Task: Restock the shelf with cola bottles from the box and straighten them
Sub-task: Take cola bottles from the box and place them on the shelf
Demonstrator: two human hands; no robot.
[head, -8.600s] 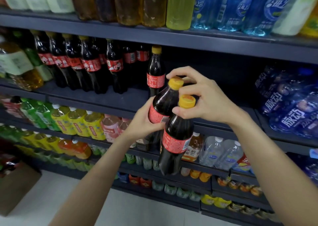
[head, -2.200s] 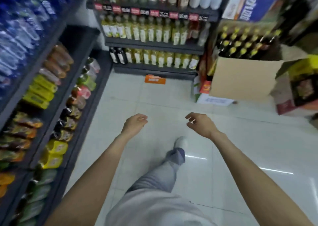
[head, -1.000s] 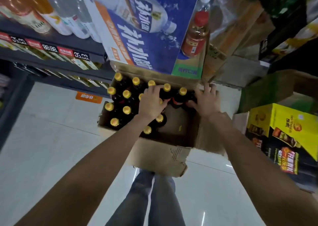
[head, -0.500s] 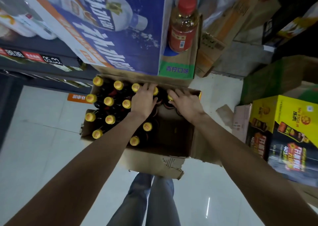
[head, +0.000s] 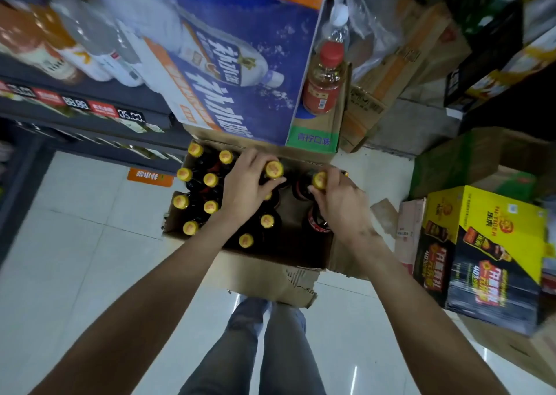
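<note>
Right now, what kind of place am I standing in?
Most likely a shop aisle: drink shelves with price tags, stacked cartons, and both hands gripping cola bottles in an open box.

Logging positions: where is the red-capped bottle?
In the head view, the red-capped bottle stands upper centre, right of the blue carton, beyond the cola box.

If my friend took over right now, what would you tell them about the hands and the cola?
Left hand grips the neck of one cola bottle in the box.
Right hand grips a second bottle at its neck, next to the first one.
Both bottles are still inside the box, with other yellow-capped bottles standing on its left side.
Done: both bottles gripped.
Left: lift them out, carry them to the shelf, stand them straight, then come back for more.
</note>
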